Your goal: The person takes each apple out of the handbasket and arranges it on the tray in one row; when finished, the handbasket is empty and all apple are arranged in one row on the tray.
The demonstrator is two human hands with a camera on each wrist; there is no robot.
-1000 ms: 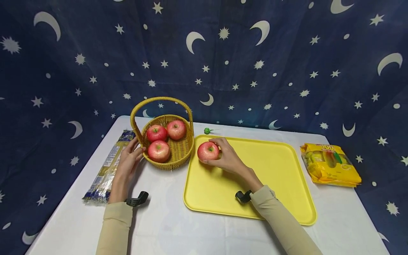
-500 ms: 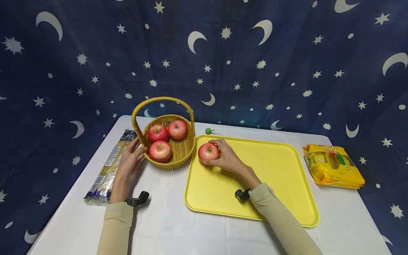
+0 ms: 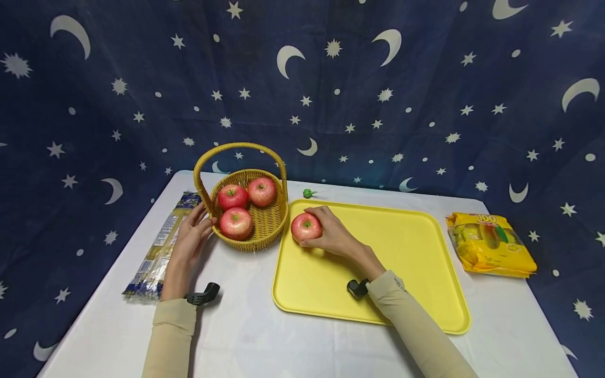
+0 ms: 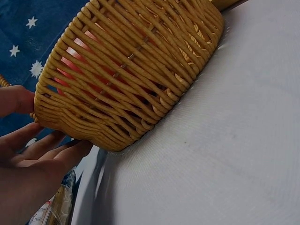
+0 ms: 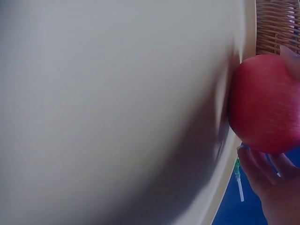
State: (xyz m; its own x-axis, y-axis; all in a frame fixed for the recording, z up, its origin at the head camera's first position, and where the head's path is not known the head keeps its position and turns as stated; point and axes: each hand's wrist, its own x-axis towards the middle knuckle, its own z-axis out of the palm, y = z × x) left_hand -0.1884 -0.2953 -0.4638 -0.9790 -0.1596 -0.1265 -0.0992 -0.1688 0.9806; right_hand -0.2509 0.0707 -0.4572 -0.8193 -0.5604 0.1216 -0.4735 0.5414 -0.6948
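Note:
My right hand (image 3: 333, 233) holds a red apple (image 3: 306, 227) between thumb and fingers, low over the left end of the yellow tray (image 3: 368, 294). In the right wrist view the apple (image 5: 265, 103) is close to the tray's rim, its shadow falling on the tray. Three more apples (image 3: 236, 223) lie in the woven basket (image 3: 267, 223), which has a tall arched handle. At the basket's left side, my left hand (image 3: 190, 236) holds the wall near the handle's foot. The left wrist view shows the thumb at the basket's rim and the fingers (image 4: 70, 154) against its outside.
A long clear packet of noodles (image 3: 158, 252) with blue ends lies left of the left hand. Beyond the tray is a small green item (image 3: 308, 193) with a thin pale stem. A yellow snack bag (image 3: 489, 244) lies at the right, and a starry dark curtain (image 3: 350, 105) hangs behind.
My right hand has shifted slightly left toward the basket with the apple in it. The left hand and the basket have stayed in place.

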